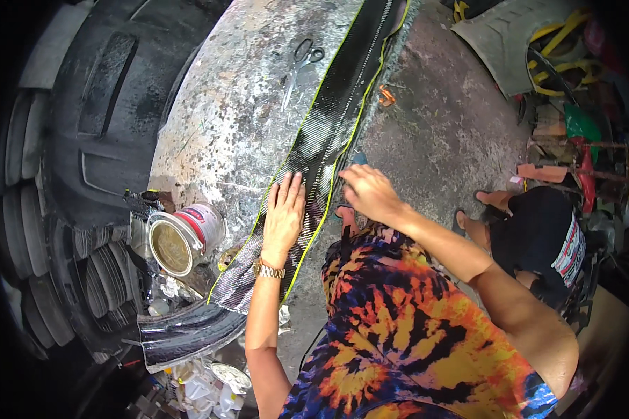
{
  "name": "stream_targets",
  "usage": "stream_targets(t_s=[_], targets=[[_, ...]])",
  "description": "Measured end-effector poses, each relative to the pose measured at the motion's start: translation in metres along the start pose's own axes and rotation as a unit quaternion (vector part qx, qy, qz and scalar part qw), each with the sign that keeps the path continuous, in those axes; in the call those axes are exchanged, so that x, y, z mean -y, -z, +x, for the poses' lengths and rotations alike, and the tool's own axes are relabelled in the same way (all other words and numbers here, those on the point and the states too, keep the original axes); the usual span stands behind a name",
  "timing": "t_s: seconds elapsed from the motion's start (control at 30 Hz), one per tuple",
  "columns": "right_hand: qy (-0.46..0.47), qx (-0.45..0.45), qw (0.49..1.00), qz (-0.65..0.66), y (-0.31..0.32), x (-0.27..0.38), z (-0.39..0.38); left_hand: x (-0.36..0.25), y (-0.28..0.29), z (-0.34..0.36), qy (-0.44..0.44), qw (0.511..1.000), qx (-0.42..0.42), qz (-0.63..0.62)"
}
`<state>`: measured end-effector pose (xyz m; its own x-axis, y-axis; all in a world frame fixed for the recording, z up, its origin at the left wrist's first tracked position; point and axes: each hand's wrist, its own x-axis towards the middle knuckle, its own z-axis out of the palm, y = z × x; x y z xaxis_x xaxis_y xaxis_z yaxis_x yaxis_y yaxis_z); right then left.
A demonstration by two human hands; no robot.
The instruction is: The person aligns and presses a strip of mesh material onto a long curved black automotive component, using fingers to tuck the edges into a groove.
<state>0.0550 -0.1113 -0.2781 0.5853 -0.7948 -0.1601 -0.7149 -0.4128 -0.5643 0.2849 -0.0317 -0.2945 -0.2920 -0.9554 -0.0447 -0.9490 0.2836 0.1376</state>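
Observation:
A long black woven fabric strip [328, 119] with bright yellow-green edges runs diagonally across a pale, mottled work surface [210, 119]. My left hand [282, 213] lies on the strip, palm down, fingers stretched out, with a watch at the wrist. My right hand [367, 190] is at the strip's right edge, its fingers loosely bent and apart; I cannot make out anything held in it. Scissors [302, 64] lie left of the strip's upper part. A metal can [171, 244] with a red-and-white label stands left of my left hand, and a curved dark moulded piece [182, 339] sits below it.
A person in dark clothing [534, 230] is low beside me at the right, near a cluttered pile with a green item [580, 126]. Large black moulded panels [98, 98] line the left. Concrete floor [451, 119] shows right of the strip, an orange object [386, 96] near its edge.

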Motion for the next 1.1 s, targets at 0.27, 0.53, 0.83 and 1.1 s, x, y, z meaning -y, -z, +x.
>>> stream_targets(t_s=[0.27, 0.53, 0.83, 1.1], targets=[[-0.304, 0.199, 0.857, 0.365, -0.048, -0.007, 0.011, 0.018, -0.002, 0.024, -0.089, 0.985, 0.087, 0.116], [-0.278, 0.141, 0.853, 0.418, -0.073, -0.001, 0.015, 0.017, -0.012, 0.020, -0.079, 0.983, 0.141, 0.085], [-0.263, 0.135, 0.865, 0.406, -0.072, 0.002, 0.018, 0.018, -0.012, 0.020, -0.071, 0.982, 0.151, 0.088], [-0.264, 0.121, 0.868, 0.403, -0.071, -0.009, 0.001, -0.002, -0.023, 0.042, -0.086, 0.982, 0.133, 0.100]])
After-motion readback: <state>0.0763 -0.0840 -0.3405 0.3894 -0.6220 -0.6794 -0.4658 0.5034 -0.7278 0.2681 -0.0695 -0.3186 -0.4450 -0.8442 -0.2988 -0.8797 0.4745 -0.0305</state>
